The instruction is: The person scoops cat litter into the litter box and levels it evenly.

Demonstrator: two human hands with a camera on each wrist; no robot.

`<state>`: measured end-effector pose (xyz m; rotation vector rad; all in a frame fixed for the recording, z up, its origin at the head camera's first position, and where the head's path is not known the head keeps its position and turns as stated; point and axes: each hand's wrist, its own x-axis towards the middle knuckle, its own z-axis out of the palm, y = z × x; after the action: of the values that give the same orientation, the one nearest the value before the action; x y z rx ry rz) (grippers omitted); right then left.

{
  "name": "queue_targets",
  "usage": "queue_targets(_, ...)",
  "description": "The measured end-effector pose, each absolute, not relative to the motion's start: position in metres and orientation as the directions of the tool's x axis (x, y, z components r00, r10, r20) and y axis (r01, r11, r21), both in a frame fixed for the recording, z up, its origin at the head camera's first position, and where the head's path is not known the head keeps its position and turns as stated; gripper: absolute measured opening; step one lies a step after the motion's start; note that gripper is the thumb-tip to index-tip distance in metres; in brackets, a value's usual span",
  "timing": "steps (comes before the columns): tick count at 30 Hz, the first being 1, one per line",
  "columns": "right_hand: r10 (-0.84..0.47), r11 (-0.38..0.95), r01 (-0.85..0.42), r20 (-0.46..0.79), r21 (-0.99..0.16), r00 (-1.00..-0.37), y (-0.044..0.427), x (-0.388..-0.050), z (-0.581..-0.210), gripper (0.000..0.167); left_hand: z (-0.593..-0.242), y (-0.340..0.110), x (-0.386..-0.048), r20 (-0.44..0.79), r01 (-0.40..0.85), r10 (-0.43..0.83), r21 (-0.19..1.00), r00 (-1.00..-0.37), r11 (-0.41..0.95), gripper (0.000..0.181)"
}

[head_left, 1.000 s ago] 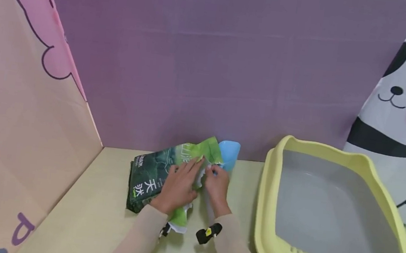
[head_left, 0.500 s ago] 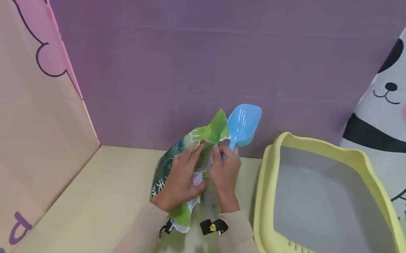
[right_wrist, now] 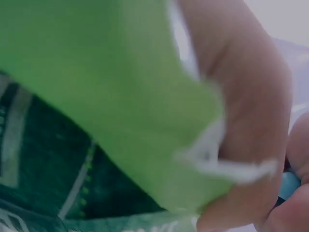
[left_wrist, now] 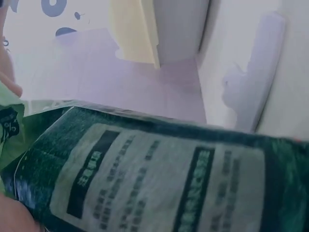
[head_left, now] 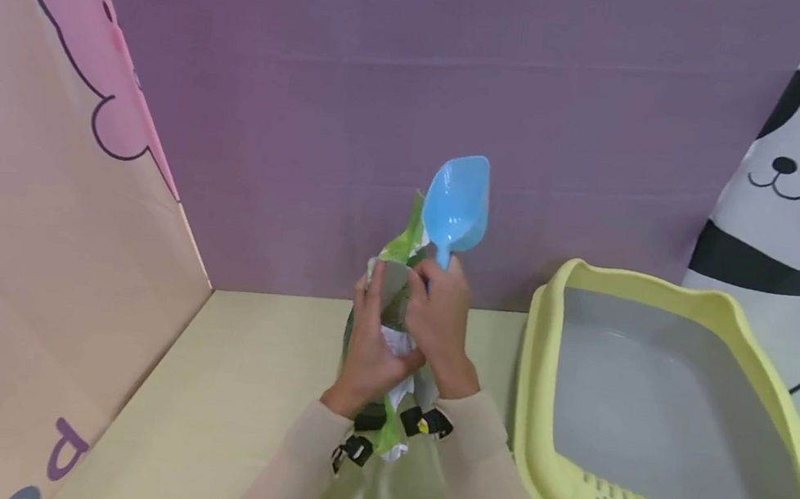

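Blue scoop (head_left: 457, 202): it is pointing bowl-first away from the person, toward the purple backdrop (head_left: 356, 113); its long axis is running nearly straight up the head view, and its hollow is facing the person.
Scoop position: it is rising from the right hand, just beside the bag's upper end and to the left of the yellow-rimmed tray (head_left: 539, 381).
Green bag (head_left: 407, 234): it is lying between both hands, its long axis also running up the head view; its torn mouth is gaping toward the person, showing a grey-green inside.
Right hand (head_left: 440, 320): its grip is clamping on the scoop's handle, while its fingers are also meeting the bag's torn edge.
Left hand (head_left: 370, 349): its grip is clamping on the bag's left side, fingers reaching up along the mouth and thumb lying toward the right hand.
Worktop (head_left: 257, 398): it is stretching below the hands; whether the bag's base is touching it cannot be told.
Hidden parts: the right hand is covering most of the handle; the left hand is masking much of the bag.
Cut off: the tray's near end is running out of the head view; the bag is overrunning both wrist views.
Hard to read: the printed panel (left_wrist: 154, 183) is showing only blurred lettering.
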<state>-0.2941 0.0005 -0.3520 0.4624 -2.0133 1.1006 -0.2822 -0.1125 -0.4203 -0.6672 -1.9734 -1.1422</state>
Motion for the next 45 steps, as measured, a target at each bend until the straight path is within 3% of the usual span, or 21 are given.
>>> queue_targets(7, -0.193, 0.649, -0.645, 0.734, -0.403, -0.651, -0.018, -0.305, -0.32, 0.013, -0.415, -0.116, -0.287, 0.797, 0.699, -0.141, 0.587, -0.587, 0.409, 0.125)
queue_targets(14, -0.361, 0.653, -0.687, 0.666, -0.319, -0.653, -0.024, -0.31, -0.305, 0.016, -0.416, -0.108, -0.284, 0.751, 0.656, -0.277, 0.659, -0.6, 0.367, 0.121)
queue_targets(18, -0.407, 0.611, -0.716, 0.642, -0.338, -0.65, -0.017, -0.312, -0.302, 0.014, -0.413, -0.114, -0.286, 0.812, 0.677, -0.263, 0.58, -0.52, 0.452, 0.098)
queue_targets(21, -0.428, 0.58, -0.726, 0.619, -0.369, -0.658, -0.011, -0.315, -0.301, 0.014, -0.408, -0.126, -0.288, 0.864, 0.667, -0.214, 0.491, -0.456, 0.56, 0.071)
queue_targets(25, -0.446, 0.56, -0.71, 0.566, -0.428, -0.693, -0.005, -0.316, -0.304, 0.016, -0.4, -0.141, -0.286, 0.888, 0.604, -0.141, 0.407, -0.438, 0.686, 0.047)
queue_targets(30, -0.446, 0.558, -0.681, 0.52, -0.474, -0.728, 0.0, -0.312, -0.309, 0.017, -0.39, -0.149, -0.278, 0.839, 0.546, -0.033, 0.383, -0.543, 0.745, 0.059)
queue_targets(35, -0.42, 0.573, -0.654, 0.509, -0.494, -0.752, 0.009, -0.31, -0.312, 0.02, -0.381, -0.145, -0.268, 0.664, 0.479, 0.077, 0.449, -0.744, 0.754, 0.096)
queue_targets(38, -0.406, 0.586, -0.641, 0.505, -0.495, -0.762, 0.016, -0.309, -0.312, 0.02, -0.377, -0.141, -0.262, 0.539, 0.437, 0.145, 0.465, -0.83, 0.77, 0.115)
queue_targets(41, -0.405, 0.597, -0.633, 0.497, -0.492, -0.768, 0.022, -0.308, -0.311, 0.02, -0.376, -0.137, -0.258, 0.471, 0.422, 0.191, 0.453, -0.861, 0.785, 0.12)
queue_targets(45, -0.412, 0.611, -0.624, 0.478, -0.486, -0.776, 0.026, -0.305, -0.31, 0.018, -0.376, -0.135, -0.255, 0.446, 0.429, 0.226, 0.429, -0.866, 0.795, 0.111)
